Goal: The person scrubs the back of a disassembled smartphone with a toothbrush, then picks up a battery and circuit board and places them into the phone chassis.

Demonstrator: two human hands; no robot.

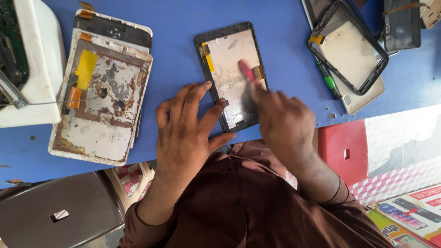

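- Small tablet frame [233, 76] lies on the table [174, 27], under both hands.
- Larger tablets [101, 98] lie left of the left hand [186, 133].
- Screwdriver [328, 81] lies right of the right hand [280, 121].

Two hands [183, 133] are seen, one pink tool [246, 71], one green screwdriver [328, 81] and two stools [59, 213].

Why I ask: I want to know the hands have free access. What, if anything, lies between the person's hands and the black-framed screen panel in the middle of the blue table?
Nothing visible does. The left hand already rests its fingers on the black-framed screen panel at its left edge, and the right hand holds a pink tool against the panel's inner face.
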